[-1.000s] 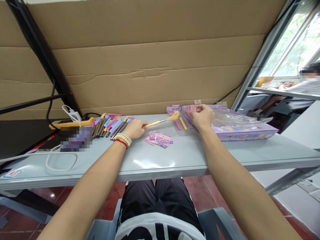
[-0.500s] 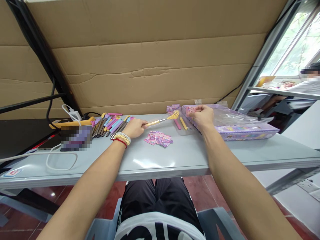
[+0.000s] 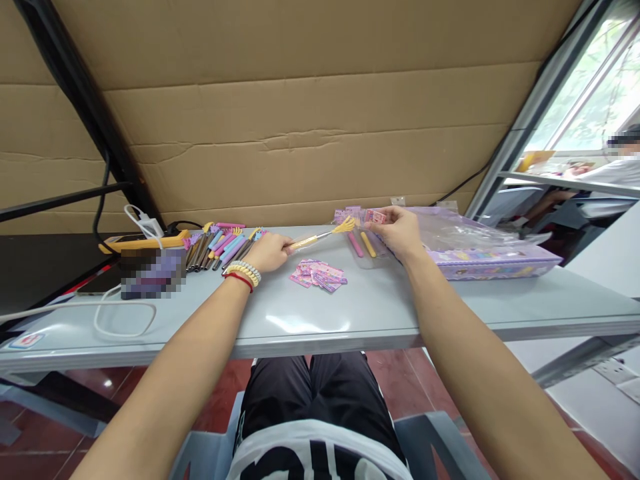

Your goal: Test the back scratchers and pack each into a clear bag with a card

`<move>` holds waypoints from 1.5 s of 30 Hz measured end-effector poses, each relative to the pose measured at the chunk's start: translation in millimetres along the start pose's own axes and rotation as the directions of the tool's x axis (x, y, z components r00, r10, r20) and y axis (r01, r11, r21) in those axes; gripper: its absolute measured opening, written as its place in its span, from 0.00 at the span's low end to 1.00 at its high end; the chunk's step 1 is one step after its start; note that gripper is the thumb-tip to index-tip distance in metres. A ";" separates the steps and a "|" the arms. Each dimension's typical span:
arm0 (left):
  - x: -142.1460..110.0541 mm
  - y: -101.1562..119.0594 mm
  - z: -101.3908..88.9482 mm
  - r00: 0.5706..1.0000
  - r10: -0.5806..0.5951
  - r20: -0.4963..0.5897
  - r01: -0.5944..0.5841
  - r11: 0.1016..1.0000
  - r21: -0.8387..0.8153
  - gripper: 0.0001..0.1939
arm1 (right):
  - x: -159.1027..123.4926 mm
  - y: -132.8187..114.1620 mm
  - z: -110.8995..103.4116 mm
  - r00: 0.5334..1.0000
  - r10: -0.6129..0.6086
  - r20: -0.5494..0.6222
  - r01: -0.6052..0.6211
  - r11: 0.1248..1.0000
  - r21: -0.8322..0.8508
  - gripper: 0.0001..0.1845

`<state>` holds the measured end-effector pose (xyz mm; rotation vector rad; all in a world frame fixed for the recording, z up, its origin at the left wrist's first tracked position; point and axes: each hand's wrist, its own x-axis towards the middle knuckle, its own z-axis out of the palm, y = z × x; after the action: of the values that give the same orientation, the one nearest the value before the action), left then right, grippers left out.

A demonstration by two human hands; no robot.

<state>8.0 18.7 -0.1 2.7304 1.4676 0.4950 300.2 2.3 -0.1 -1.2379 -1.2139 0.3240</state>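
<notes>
My left hand (image 3: 271, 253) is closed round the yellow handle of a small back scratcher (image 3: 320, 237), whose metal shaft and yellow claw-shaped head point right. Pinched in my right hand (image 3: 401, 233) is a small pink printed card (image 3: 375, 217), close to the right of the claw head. Whether card and head touch I cannot tell. Between my hands, a loose pile of pink printed cards (image 3: 319, 275) lies on the table. Behind the claw head, a clear plastic tray (image 3: 374, 261) holds a pink-handled and a yellow-handled piece.
Several back scratchers (image 3: 220, 247) with coloured handles lie left of my left hand. A purple box (image 3: 495, 265) with clear plastic on top stands at right. A white cable (image 3: 125, 337) and a yellow object (image 3: 145, 241) lie at left. Cardboard (image 3: 310, 133) rises behind the table (image 3: 320, 320).
My right hand has moved slightly left with the card, nearer the claw head. My left hand still holds the back scratcher, shifted only a little.
</notes>
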 end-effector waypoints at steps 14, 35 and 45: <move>-0.4 -1.3 -0.5 0.998 -0.056 0.011 0.056 0.998 0.008 0.15 | 3.6 5.5 4.5 0.996 -0.031 0.086 0.022 0.994 0.103 0.08; -0.6 0.6 0.2 0.999 -0.019 0.040 0.020 1.000 -0.015 0.16 | -2.0 -4.5 1.0 0.989 0.128 0.073 -0.126 0.992 -0.024 0.13; -0.7 -0.4 2.5 1.000 -0.003 0.024 0.005 0.998 -0.070 0.16 | 0.3 0.9 0.5 0.994 0.094 0.059 -0.088 0.992 -0.086 0.16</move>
<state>8.0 18.8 -2.7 2.6701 1.4217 0.5025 300.3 3.2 -0.8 -1.3663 -1.2373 0.3855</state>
